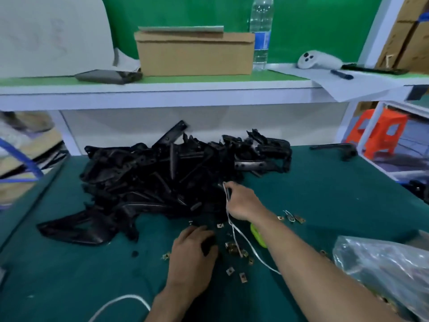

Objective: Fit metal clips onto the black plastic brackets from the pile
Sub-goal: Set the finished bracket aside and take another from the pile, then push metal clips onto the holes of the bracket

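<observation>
Bracket [229, 194], long axis toward the pile [151, 173], sits pinched in right hand [243, 203] fingers; left hand [192, 252] clasps another bracket [209, 246].

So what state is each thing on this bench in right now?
Pile, heaped loose on the mat.
Clips, scattered loose, unfitted.
Left-hand grip, holds a black part.
Right-hand grip, grips a bracket at the pile's edge.
Bottle, upright.
Bag, crumpled.
</observation>
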### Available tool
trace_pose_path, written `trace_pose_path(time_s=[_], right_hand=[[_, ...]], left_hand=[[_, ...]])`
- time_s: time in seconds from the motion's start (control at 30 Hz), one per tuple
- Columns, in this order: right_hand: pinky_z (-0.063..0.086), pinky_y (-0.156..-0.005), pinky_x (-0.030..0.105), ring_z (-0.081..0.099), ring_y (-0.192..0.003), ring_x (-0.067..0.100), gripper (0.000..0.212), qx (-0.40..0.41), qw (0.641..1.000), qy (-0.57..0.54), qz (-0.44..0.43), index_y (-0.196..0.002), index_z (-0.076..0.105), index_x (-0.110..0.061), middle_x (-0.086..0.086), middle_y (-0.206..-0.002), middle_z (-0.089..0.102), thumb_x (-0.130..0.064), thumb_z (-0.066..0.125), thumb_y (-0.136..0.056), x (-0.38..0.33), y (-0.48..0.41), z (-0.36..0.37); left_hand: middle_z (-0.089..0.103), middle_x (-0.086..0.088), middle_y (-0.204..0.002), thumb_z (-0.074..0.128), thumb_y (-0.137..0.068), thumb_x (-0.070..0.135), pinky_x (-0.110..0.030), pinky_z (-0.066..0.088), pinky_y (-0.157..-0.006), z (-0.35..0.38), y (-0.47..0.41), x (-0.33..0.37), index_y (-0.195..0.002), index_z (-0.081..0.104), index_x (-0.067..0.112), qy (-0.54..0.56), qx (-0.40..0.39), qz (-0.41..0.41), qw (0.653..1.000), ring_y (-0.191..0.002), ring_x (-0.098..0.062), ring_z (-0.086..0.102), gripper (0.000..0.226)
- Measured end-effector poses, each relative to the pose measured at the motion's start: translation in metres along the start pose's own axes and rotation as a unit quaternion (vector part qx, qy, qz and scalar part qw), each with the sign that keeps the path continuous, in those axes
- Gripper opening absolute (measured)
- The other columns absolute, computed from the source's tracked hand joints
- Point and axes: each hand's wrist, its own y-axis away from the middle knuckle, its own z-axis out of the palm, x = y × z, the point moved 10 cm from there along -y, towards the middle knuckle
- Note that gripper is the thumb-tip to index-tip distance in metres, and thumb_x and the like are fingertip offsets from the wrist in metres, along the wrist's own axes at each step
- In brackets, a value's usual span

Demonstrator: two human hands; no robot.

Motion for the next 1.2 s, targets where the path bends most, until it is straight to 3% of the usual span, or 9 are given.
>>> trace_pose_path(time_s=[0.1,0.23,0.37,0.47,0.6,0.7,0.87,1.1,1.2], right_hand=[[0.037,-0.097,0.040,0.053,-0.074,0.021,0.076,0.036,0.992,0.110,-0.039,-0.154,0.024,-0.033,-0.004,-0.078,0.061,-0.004,0.052,-0.090,-0.002,-0.002,-0.001],[0.038,-0.074,0.030,0.047,-0.059,0.014,0.100,0.032,0.989,0.125,-0.070,-0.156,0.014,-0.037,-0.008,-0.059,0.054,0.003,0.055,-0.075,0.000,0.005,0.000],[0.052,-0.047,0.030,0.061,-0.058,0.018,0.115,0.006,0.993,0.091,-0.071,-0.151,0.003,-0.057,0.002,-0.078,0.066,0.009,0.053,-0.071,-0.001,0.012,-0.003],[0.059,-0.062,0.041,0.064,-0.064,0.020,0.116,0.014,0.992,0.093,-0.090,-0.152,0.002,-0.057,0.007,-0.094,0.067,0.008,0.056,-0.072,-0.014,0.020,-0.017],[0.041,-0.091,0.039,0.043,-0.068,0.016,0.114,0.126,0.944,0.245,-0.182,-0.159,-0.001,-0.033,-0.009,-0.071,0.048,-0.002,0.065,-0.072,-0.055,0.040,-0.029],[0.032,-0.089,0.034,0.043,-0.074,0.018,0.113,0.214,0.905,0.308,-0.199,-0.159,0.000,-0.026,-0.011,-0.072,0.046,0.001,0.063,-0.069,-0.068,0.054,-0.042],[0.036,-0.084,0.039,0.044,-0.069,0.022,0.115,0.350,0.872,0.308,-0.153,-0.159,0.012,-0.022,-0.006,-0.069,0.047,0.012,0.057,-0.058,-0.060,0.073,-0.099],[0.023,-0.075,0.035,0.038,-0.059,0.022,0.121,0.328,0.849,0.401,-0.101,-0.160,0.000,-0.024,-0.003,-0.071,0.043,0.006,0.058,-0.059,-0.055,0.075,-0.118],[0.023,-0.072,0.036,0.032,-0.050,0.018,0.118,0.323,0.837,0.430,-0.099,-0.159,-0.003,-0.027,-0.004,-0.064,0.041,0.006,0.056,-0.062,-0.058,0.073,-0.134]], left_hand=[[0.061,0.022,-0.136,0.067,-0.094,0.026,-0.014,0.021,-0.107,0.001,0.000,-0.006,-0.119,0.073,0.037,0.018,0.004,0.025,1.000,-0.135,-0.007,0.041,0.027],[0.068,0.025,-0.124,0.071,-0.092,0.017,-0.010,0.021,-0.100,0.001,0.000,-0.003,-0.108,0.078,0.036,0.027,0.024,0.043,0.998,-0.123,-0.002,0.048,0.026],[0.067,0.031,-0.109,0.070,-0.090,0.011,-0.017,0.034,-0.101,0.002,0.003,0.000,-0.106,0.078,0.036,0.043,0.027,0.061,0.997,-0.111,0.004,0.053,0.031],[0.055,0.041,-0.097,0.073,-0.088,0.025,-0.004,0.032,-0.095,0.006,0.009,0.005,-0.110,0.074,0.045,0.105,-0.014,0.073,0.992,-0.105,0.018,0.048,0.029],[0.061,0.036,-0.109,0.081,-0.079,0.037,0.009,0.018,-0.088,0.014,0.010,0.009,-0.107,0.077,0.042,0.107,-0.055,0.100,0.988,-0.102,0.036,0.033,0.028],[0.067,0.030,-0.109,0.082,-0.080,0.030,0.009,0.018,-0.087,0.013,0.008,0.011,-0.095,0.081,0.036,0.105,-0.037,0.107,0.988,-0.102,0.038,0.032,0.015],[0.071,0.027,-0.098,0.089,-0.068,0.040,-0.014,0.040,-0.080,-0.002,0.010,0.000,-0.092,0.078,0.041,0.046,0.034,0.069,0.996,-0.089,0.008,0.052,0.027],[0.069,0.030,-0.108,0.081,-0.076,0.046,-0.020,0.024,-0.085,-0.010,0.003,-0.020,-0.084,0.078,0.040,0.007,0.030,0.036,0.999,-0.111,0.005,0.049,0.011],[0.058,0.039,-0.085,0.083,-0.076,0.036,-0.013,0.029,-0.081,-0.014,0.005,-0.015,-0.078,0.072,0.039,0.036,0.044,0.037,0.998,-0.099,0.017,0.046,0.012]])
